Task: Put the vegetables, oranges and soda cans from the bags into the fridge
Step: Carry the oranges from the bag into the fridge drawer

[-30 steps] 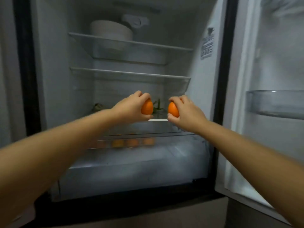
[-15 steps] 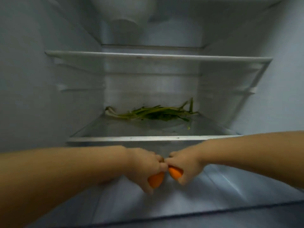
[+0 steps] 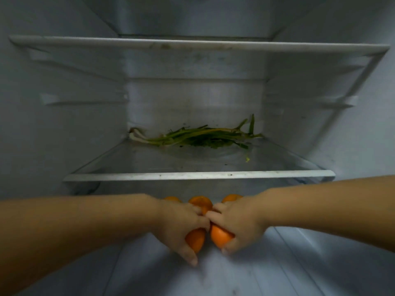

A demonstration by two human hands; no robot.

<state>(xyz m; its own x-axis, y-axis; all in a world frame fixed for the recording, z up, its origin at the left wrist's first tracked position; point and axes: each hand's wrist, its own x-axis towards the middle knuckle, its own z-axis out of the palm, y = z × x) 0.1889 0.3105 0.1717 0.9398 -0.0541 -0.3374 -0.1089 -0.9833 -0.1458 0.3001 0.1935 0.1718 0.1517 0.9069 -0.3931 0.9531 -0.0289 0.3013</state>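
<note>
Both arms reach into the fridge under a glass shelf (image 3: 198, 175). My left hand (image 3: 181, 223) grips an orange (image 3: 195, 239) from above, low over the white floor of the lower compartment (image 3: 277, 263). Beside it my right hand (image 3: 237, 223) grips a second orange (image 3: 220, 237); the two fruits nearly touch. Behind the hands lie three more oranges (image 3: 201, 202), partly hidden by my fingers. A bunch of green vegetables (image 3: 198, 137) lies at the back of the glass shelf.
A second glass shelf (image 3: 198, 44) spans the fridge higher up. The fridge's side walls (image 3: 53, 124) close in left and right, with shelf rails on them. Bare ribbed floor stretches in front of the hands.
My head and hands moved deeper into the fridge. The hands carried the two oranges down from the shelf's front edge to the lower compartment, and oranges at the back came into view.
</note>
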